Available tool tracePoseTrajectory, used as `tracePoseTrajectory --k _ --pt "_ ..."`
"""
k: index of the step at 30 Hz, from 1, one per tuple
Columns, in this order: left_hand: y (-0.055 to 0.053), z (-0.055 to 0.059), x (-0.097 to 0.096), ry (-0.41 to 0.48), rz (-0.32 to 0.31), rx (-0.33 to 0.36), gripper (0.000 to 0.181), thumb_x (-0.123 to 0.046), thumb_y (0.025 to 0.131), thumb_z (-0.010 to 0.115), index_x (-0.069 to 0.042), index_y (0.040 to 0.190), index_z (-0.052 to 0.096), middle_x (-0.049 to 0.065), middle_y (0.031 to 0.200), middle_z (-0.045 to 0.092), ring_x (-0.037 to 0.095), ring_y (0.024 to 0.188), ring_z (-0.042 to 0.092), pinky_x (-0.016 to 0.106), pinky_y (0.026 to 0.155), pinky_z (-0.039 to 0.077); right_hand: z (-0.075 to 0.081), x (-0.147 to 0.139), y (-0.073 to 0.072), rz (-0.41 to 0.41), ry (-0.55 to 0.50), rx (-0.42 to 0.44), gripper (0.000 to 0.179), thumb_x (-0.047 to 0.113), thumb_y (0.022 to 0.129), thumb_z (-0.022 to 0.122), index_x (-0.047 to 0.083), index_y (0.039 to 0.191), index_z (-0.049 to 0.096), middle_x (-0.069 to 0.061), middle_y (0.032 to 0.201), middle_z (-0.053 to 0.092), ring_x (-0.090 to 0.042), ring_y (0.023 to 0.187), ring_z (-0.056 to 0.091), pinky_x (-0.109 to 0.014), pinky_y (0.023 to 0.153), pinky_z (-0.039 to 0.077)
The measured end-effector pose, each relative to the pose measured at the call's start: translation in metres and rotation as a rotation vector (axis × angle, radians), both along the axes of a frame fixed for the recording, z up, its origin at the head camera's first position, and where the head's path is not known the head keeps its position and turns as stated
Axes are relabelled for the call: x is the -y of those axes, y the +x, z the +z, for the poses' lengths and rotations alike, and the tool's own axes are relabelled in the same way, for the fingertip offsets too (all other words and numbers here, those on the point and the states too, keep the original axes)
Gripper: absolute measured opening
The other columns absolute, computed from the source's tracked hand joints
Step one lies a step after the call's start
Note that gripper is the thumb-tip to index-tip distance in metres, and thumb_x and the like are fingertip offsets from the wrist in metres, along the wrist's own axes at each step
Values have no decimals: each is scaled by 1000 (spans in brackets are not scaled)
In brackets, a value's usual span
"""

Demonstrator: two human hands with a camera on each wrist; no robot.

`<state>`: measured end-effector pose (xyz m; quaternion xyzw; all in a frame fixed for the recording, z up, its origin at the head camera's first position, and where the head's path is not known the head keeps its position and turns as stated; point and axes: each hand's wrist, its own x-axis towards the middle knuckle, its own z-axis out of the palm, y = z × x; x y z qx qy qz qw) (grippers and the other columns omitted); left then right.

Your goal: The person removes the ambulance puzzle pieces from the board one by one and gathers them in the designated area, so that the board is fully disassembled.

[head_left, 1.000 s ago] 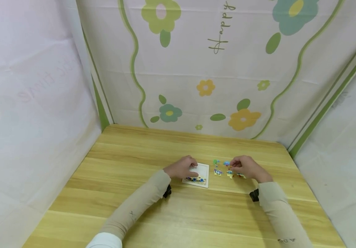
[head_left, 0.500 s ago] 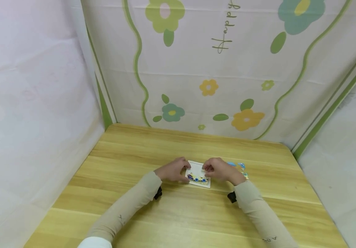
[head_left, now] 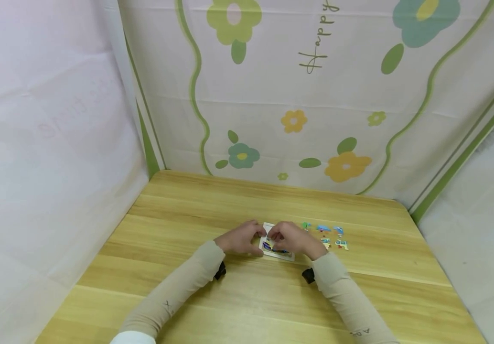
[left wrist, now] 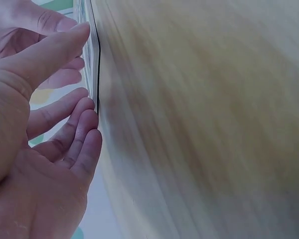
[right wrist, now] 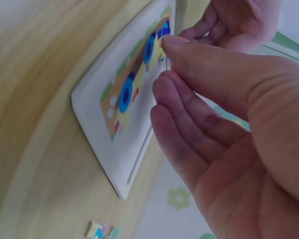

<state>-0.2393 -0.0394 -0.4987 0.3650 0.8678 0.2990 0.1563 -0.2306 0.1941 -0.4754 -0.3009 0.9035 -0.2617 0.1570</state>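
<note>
A small white-framed jigsaw puzzle board (right wrist: 89,99) lies on the table, with a strip of vehicle picture and blue wheels along its near side. At its left edge, my left hand (head_left: 240,237) rests with fairly straight fingers, and the left wrist view shows the fingertips touching the board's edge (left wrist: 95,64). My right hand (head_left: 294,237) is over the board, thumb and fingers pinching a small puzzle piece (right wrist: 164,33); the fingers mostly cover it. Loose puzzle pieces (head_left: 323,228) lie right of the board in two rows.
The wooden table (head_left: 212,296) extends around the board on every side. A flower-printed cloth (head_left: 264,95) hangs behind its far edge, and pale cloth walls (head_left: 49,143) stand left and right.
My right hand has moved left from the loose pieces to the board, bringing one piece along. My left hand has shifted slightly off the board's face to its left edge.
</note>
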Motion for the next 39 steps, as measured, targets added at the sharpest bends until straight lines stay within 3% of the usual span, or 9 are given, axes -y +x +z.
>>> tracePoseTrajectory --k 11,24,31,39 --pt "-1 0 -4 -21 24 -2 52 -31 93 84 -8 136 66 6 131 60 20 121 56 35 107 49 -7 2 -3 8 30 14 36 2 91 81 4 127 75 -10 119 71 -20 102 68 -37 89 60" --pt "1 0 -9 -14 4 -37 51 -29 91 86 -8 134 68 5 127 63 20 112 56 29 96 48 -4 3 -9 67 55 23 32 1 89 82 10 120 80 -4 114 70 -15 100 64 -35 88 58" --pt "4 3 -11 -26 4 -29 49 -29 93 84 -8 133 67 6 127 64 21 114 55 32 97 46 -3 4 -7 73 89 -20 34 0 88 83 8 121 78 -3 115 70 -17 102 66 -35 90 59" --pt "4 1 -10 -29 5 -49 45 -30 92 85 -8 126 67 4 118 63 20 108 53 30 93 45 -2 4 -3 70 28 -18 32 -4 91 78 6 121 72 -8 122 70 -23 109 68 -41 93 59"
